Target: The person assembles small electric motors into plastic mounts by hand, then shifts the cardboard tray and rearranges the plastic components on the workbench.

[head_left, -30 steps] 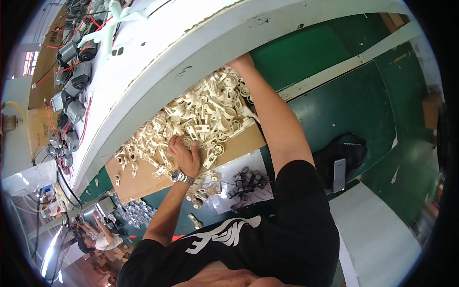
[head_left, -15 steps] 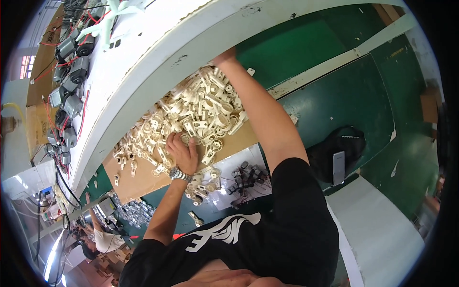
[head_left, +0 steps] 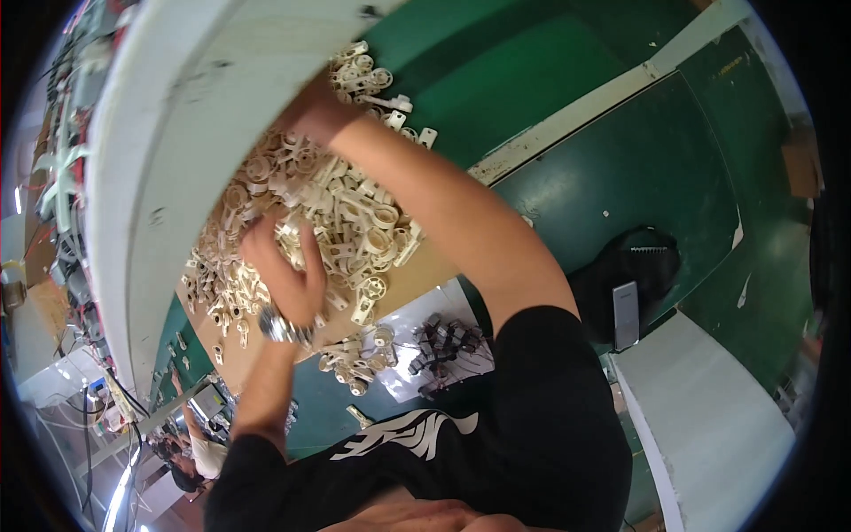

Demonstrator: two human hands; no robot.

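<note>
A large pile of cream plastic parts (head_left: pixel 355 213), many with a ring at one end, lies on a brown cardboard sheet (head_left: pixel 425 263). My left hand (head_left: pixel 288 270), with a metal watch (head_left: pixel 285 328) at the wrist, rests over the near left side of the pile. Its thumb stands apart from the fingers, and no part shows in its grasp. Across the far side of the pile reaches my right hand (head_left: pixel 321 111), blurred, its fingers hidden by the white shelf edge and the parts. More cream parts (head_left: pixel 359 66) lie beyond that wrist.
The white shelf (head_left: pixel 177 133) overhangs the pile on the left. Small dark wired components (head_left: pixel 443 341) lie on a white sheet (head_left: pixel 399 383) near my body. To the right are a black bag (head_left: pixel 656 257) and a grey phone (head_left: pixel 626 315). Another person (head_left: pixel 199 457) works at lower left.
My view has shifted. My right hand has swept left and nearer along the pile's far side, and cream parts now show beyond it. My left hand has moved left and lifted slightly.
</note>
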